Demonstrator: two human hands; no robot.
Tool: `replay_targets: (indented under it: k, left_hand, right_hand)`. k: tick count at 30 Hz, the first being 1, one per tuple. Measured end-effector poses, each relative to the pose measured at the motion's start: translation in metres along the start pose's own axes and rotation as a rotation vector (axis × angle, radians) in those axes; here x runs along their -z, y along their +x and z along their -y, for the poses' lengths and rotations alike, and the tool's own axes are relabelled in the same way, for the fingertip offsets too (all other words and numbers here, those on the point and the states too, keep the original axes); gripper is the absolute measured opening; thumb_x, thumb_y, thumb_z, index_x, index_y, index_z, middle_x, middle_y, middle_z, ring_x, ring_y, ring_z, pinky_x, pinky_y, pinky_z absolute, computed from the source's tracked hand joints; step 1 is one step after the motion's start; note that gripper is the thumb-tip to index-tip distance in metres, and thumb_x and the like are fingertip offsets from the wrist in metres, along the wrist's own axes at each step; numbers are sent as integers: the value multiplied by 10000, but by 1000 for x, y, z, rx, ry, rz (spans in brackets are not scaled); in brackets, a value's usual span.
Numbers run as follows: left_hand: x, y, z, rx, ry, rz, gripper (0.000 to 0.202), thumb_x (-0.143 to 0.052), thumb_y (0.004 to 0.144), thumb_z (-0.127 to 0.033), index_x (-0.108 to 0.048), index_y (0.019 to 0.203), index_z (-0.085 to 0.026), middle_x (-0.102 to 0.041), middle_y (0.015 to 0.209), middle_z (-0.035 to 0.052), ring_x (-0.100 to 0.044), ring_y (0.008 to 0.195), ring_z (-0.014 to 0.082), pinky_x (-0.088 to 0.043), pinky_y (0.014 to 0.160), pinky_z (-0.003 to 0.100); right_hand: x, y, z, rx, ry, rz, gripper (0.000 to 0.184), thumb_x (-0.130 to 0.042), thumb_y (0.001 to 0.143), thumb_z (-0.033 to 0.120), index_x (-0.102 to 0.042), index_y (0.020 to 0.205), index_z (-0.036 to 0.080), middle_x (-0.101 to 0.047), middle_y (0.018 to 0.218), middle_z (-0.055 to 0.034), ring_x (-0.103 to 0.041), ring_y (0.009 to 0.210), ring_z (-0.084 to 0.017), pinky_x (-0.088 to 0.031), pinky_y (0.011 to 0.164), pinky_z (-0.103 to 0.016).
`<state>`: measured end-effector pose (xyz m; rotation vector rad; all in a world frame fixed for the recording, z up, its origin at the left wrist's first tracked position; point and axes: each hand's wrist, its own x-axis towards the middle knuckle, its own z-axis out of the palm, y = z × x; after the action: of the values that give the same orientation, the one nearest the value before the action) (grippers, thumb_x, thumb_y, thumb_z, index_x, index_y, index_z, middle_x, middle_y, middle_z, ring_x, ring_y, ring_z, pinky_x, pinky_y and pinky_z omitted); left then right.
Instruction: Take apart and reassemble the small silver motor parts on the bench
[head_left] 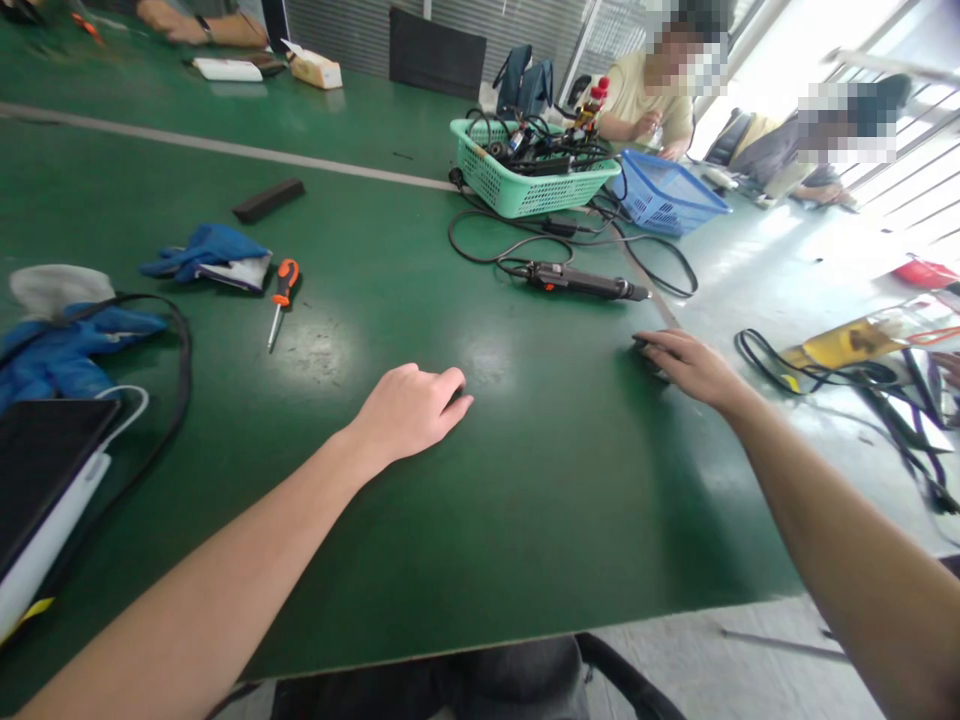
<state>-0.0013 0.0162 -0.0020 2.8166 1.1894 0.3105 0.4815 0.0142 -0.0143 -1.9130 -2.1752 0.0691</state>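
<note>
My left hand (416, 410) rests on the green table (525, 500) with its fingers curled in. A small dark patch shows between thumb and fingers; what it is stays unclear. Farther right, my right hand (686, 365) is closed over a small dark object (646, 350), mostly hidden under the fingers. Beyond both hands lies a black electric screwdriver (585, 282), its cable looping back. An orange-and-black screwdriver (282, 290) lies to the left of my left hand, apart from it.
A green basket (517, 190) of cables and tools stands beside a blue basket (667, 195). Blue gloves (214, 255), a black bar (268, 200) and a dark-screened device (52, 470) lie left. A bottle (847, 345) and cables lie right. Other people sit beyond.
</note>
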Motion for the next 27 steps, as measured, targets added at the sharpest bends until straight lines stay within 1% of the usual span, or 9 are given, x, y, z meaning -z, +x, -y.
replay_targets:
  k: [4,7,10,14,17,19,21,23,27]
  left_hand:
    - [-1,0,0,0,-8,-6,336,-413,1021,-407,-669,1080,-199,-731,766,50,-666,680,231,-479,708,369]
    - [-1,0,-1,5,-6,-21,327,-419,1016,-404,-669,1082,-204,-725,753,44,-665,675,234,-475,696,366]
    - [-1,0,-3,32,-10,-46,290,-434,1000,-362,-664,1094,-213,-718,737,30,-666,675,228,-465,670,345]
    - [-1,0,-4,141,9,-88,285,-450,958,-300,-651,1140,-216,-719,756,35,-684,704,236,-452,631,330]
    - [0,0,-4,228,23,-117,287,-446,938,-279,-641,1138,-212,-716,758,41,-695,715,242,-445,614,325]
    - [1,0,-3,268,35,-126,273,-443,928,-262,-635,1111,-202,-719,764,49,-699,714,245,-437,598,322]
    - [2,0,-3,294,47,-130,255,-442,918,-246,-629,1084,-192,-723,771,56,-703,713,243,-431,585,317]
    - [4,0,-4,303,50,-133,248,-442,917,-240,-623,1079,-188,-726,776,59,-707,718,240,-432,583,311]
    - [4,-1,-4,293,41,-137,254,-441,921,-241,-607,1106,-189,-726,785,60,-713,727,241,-442,588,309]
  right_hand:
    - [-18,-26,30,-65,31,-184,404,-420,1037,383,-699,1249,183,-703,1115,-198,-622,1095,-265,-451,945,-420]
    - [-29,-20,68,-50,29,-205,367,-419,1026,350,-681,1250,226,-696,1158,-143,-588,1106,-279,-445,978,-445]
    - [-40,-2,122,69,83,-191,347,-409,1015,288,-661,1241,212,-681,1151,-126,-572,1081,-289,-442,994,-476]
    - [-57,22,214,251,179,-175,328,-383,1004,222,-620,1229,196,-633,1121,-142,-522,1066,-304,-444,975,-504]
    - [-65,29,274,263,176,-154,315,-379,1007,215,-605,1225,195,-587,1116,-154,-494,1053,-308,-459,930,-484]
    - [-68,29,300,260,178,-141,280,-394,1002,220,-610,1178,197,-568,1111,-155,-482,1011,-304,-467,896,-472]
    - [-69,29,313,253,191,-130,250,-409,998,231,-614,1139,202,-559,1101,-151,-473,975,-299,-472,874,-468]
    - [-69,29,317,251,207,-119,260,-409,1000,235,-616,1155,207,-560,1099,-146,-475,971,-297,-473,876,-469]
    - [-60,28,310,278,252,-85,393,-372,1011,222,-545,1364,215,-579,1158,-140,-507,1027,-290,-474,928,-473]
